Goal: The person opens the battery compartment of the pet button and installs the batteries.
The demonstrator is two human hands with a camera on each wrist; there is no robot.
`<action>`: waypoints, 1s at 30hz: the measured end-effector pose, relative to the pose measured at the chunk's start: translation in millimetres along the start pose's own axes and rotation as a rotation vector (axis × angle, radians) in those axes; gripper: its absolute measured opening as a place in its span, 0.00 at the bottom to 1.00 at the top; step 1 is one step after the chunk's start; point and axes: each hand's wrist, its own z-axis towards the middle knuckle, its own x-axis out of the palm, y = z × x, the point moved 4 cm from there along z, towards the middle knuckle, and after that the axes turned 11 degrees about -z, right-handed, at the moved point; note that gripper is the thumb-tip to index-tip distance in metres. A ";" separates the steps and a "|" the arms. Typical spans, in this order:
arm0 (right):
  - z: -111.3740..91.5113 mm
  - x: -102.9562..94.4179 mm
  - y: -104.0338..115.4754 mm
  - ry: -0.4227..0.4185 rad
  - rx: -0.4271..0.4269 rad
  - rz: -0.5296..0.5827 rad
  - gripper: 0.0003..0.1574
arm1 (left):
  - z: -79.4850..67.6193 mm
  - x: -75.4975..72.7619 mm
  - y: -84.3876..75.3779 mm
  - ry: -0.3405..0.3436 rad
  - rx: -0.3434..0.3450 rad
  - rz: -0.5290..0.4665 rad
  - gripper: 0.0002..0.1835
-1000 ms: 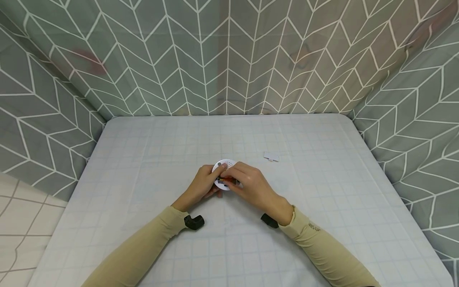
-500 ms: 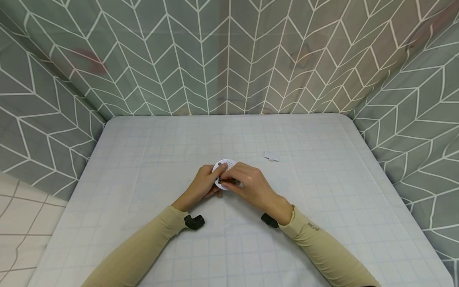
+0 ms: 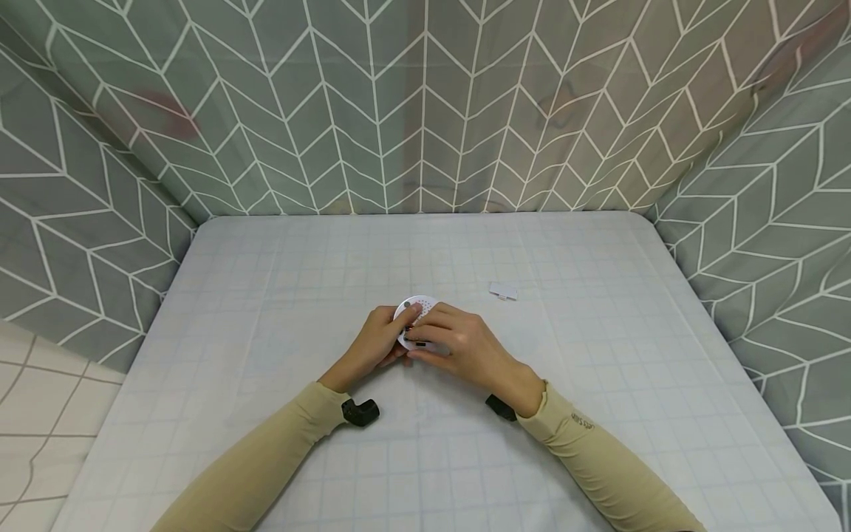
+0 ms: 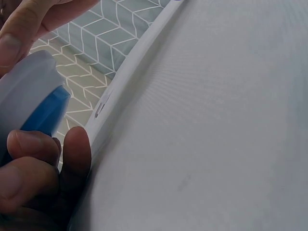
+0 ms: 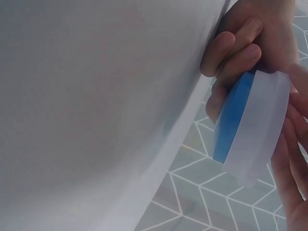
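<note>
My left hand (image 3: 374, 338) grips a round device (image 3: 425, 301), thumb on its white face and fingers curled beneath. Small holes dot that face, and a dark recess (image 3: 421, 343) lies in its lower part. Seen edge-on in the right wrist view, the device (image 5: 257, 120) has a thick white rim and a blue underside. Across the recess lie the fingers of my right hand (image 3: 473, 346), pressing on the face, with the thumb near the lower edge. They cover much of the recess, so its contents are mostly hidden.
A small flat white cover (image 3: 503, 290) with a tab rests on the table beyond my right hand. The white gridded cloth (image 3: 319, 258) spreads over the whole table. Patterned grey curtains (image 3: 399, 111) stand behind and at both sides.
A red-orange piece showing under my right fingertips a second ago is now mostly out of sight. The right thumb has shifted down to the device's lower edge. My left hand keeps its grip.
</note>
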 end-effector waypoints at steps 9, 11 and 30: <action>-0.8 0.5 0.5 0.018 -0.016 -0.004 0.14 | -0.1 0.1 -2.2 0.000 0.008 0.020 0.31; -1.1 0.7 0.3 0.022 -0.011 -0.014 0.13 | 0.1 0.1 -2.4 0.004 0.004 0.025 0.31; -2.5 2.8 0.2 0.021 0.004 -0.070 0.09 | -0.1 0.2 -1.4 0.016 -0.016 0.032 0.30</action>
